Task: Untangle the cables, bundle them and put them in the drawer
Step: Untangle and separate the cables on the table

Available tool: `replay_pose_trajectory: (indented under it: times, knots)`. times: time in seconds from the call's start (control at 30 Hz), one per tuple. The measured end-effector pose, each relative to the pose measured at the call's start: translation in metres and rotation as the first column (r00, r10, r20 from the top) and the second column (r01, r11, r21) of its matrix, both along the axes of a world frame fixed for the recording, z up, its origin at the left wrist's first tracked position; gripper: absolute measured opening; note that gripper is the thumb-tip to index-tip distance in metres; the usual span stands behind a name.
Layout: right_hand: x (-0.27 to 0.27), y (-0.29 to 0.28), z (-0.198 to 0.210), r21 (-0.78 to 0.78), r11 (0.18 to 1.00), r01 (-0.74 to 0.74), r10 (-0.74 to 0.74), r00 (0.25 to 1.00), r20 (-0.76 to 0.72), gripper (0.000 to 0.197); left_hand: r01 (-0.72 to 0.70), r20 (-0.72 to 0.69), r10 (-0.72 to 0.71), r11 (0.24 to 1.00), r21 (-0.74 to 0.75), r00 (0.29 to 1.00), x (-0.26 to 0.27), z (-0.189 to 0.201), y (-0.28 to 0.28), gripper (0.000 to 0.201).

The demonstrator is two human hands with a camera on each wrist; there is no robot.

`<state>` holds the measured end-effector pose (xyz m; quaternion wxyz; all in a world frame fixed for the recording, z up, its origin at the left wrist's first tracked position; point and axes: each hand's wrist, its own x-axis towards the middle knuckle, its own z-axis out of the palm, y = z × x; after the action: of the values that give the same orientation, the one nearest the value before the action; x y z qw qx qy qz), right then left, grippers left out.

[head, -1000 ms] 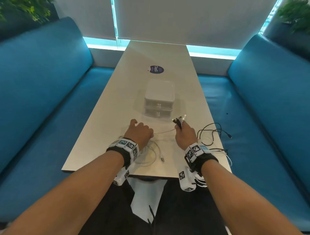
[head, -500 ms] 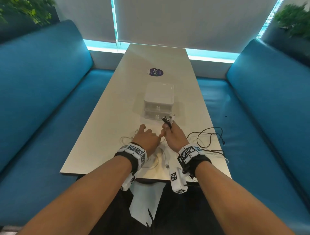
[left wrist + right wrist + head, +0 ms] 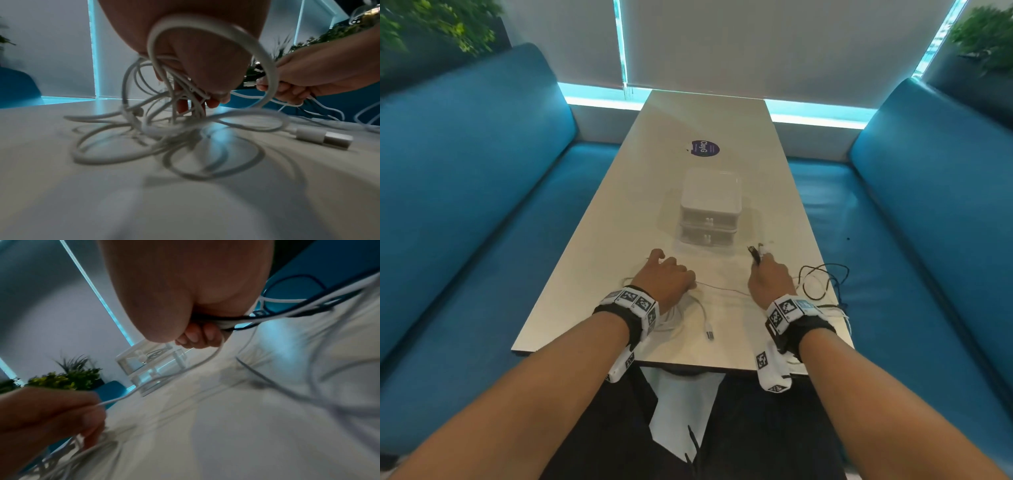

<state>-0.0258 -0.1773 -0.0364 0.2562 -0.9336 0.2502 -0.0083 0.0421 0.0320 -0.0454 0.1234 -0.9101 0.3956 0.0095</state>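
A tangle of white cables point(image 3: 144, 129) lies on the table's near end, partly under my left hand point(image 3: 667, 277), whose fingers curl round several white strands point(image 3: 185, 87). My right hand point(image 3: 768, 277) grips a bunch of cable ends, black and white, with plugs point(image 3: 756, 253) sticking up from the fist; the cables point(image 3: 257, 319) trail off to the right. One thin white cable point(image 3: 722, 290) runs taut between the two hands. A black cable point(image 3: 822, 277) loops near the table's right edge. The clear two-drawer box point(image 3: 709, 214) stands just beyond the hands, both drawers closed.
A white USB plug point(image 3: 710, 335) lies near the table's front edge. A round purple sticker point(image 3: 703, 148) sits farther up the table point(image 3: 592, 274). Blue benches point(image 3: 465, 205) flank both sides; potted plants point(image 3: 986, 37) stand behind the backrests.
My hands were close together half a second ago; they have pulled apart, the right moving right, drawing the thin white cable taut between them.
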Motion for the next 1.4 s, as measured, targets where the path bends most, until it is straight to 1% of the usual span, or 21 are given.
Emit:
replay_pose_trajectory:
  times: [0.07,0.17,0.27,0.37,0.47,0.57,0.67,0.77,0.9,0.97,1.0,1.07,1.17,1.27,1.33,1.4]
  knots:
    - [0.004,0.009,0.0,0.001,1.0,-0.02,0.02,1.0,-0.002,0.034,-0.008,-0.002,0.008,1.0,-0.012,1.0,-0.003,0.0,-0.008,0.026]
    - [0.008,0.025,0.005,0.017,0.997,-0.076,0.075,0.995,0.059,0.034,-0.032,0.016,0.033,0.998,-0.057,0.999,-0.008,0.0,-0.023,0.031]
    - [0.008,0.035,0.007,0.046,0.993,-0.11,0.105,0.989,0.101,0.034,-0.05,0.011,0.052,0.993,-0.103,0.999,-0.01,-0.001,-0.031,0.028]
    - [0.006,0.04,0.005,0.058,0.989,-0.133,0.128,0.988,0.088,0.036,-0.081,-0.016,0.08,0.986,-0.144,0.997,-0.011,-0.001,-0.035,0.027]
    - [0.005,0.04,-0.001,0.129,0.982,-0.137,0.132,0.99,0.047,0.038,-0.096,-0.033,0.091,0.982,-0.165,0.995,-0.012,-0.001,-0.035,0.022]
    - [0.004,0.039,-0.007,0.129,0.973,-0.192,0.189,0.981,0.034,0.032,-0.098,-0.058,0.09,0.982,-0.164,0.994,-0.013,0.003,-0.034,0.015]
    - [0.005,0.036,-0.01,0.119,0.957,-0.263,0.264,0.965,0.013,0.031,-0.084,-0.045,0.078,0.986,-0.147,0.996,-0.014,0.004,-0.032,0.02]
    - [0.004,0.031,-0.009,0.174,0.937,-0.302,0.305,0.952,0.007,0.028,-0.083,-0.018,0.081,0.988,-0.127,0.997,-0.013,0.003,-0.028,0.023]
    - [0.002,0.027,-0.008,0.194,0.931,-0.309,0.306,0.951,0.046,0.026,-0.054,-0.01,0.053,0.992,-0.114,0.999,-0.01,0.011,-0.029,0.029]
    - [0.001,0.026,-0.008,0.152,0.937,-0.316,0.314,0.949,0.034,0.022,-0.042,-0.019,0.041,0.995,-0.093,0.999,-0.008,0.012,-0.026,0.024]
    - [0.001,0.025,-0.008,0.097,0.94,-0.327,0.328,0.945,0.007,0.019,-0.042,-0.028,0.04,0.997,-0.066,0.999,-0.007,0.01,-0.023,0.022]
    - [-0.001,0.017,-0.006,-0.036,0.94,-0.339,0.336,0.939,-0.07,0.019,-0.047,-0.047,0.046,0.999,0.0,0.998,-0.002,0.005,-0.017,0.022]
    - [-0.005,-0.001,-0.005,-0.159,0.952,-0.261,0.238,0.959,-0.152,0.025,-0.062,-0.042,0.064,0.997,0.038,0.997,0.003,0.002,-0.008,0.024]
    - [-0.009,-0.007,-0.006,-0.183,0.966,-0.185,0.153,0.972,-0.179,0.03,-0.064,-0.028,0.066,0.997,0.053,0.997,0.002,0.003,-0.009,0.025]
    - [-0.008,-0.002,-0.005,-0.143,0.979,-0.143,0.123,0.982,-0.14,0.031,-0.058,-0.019,0.059,0.996,0.071,0.998,-0.002,0.001,-0.014,0.025]
    - [-0.005,0.009,-0.004,-0.13,0.978,-0.164,0.154,0.985,-0.08,0.029,-0.051,-0.018,0.053,0.997,0.06,0.998,-0.005,0.001,-0.019,0.024]
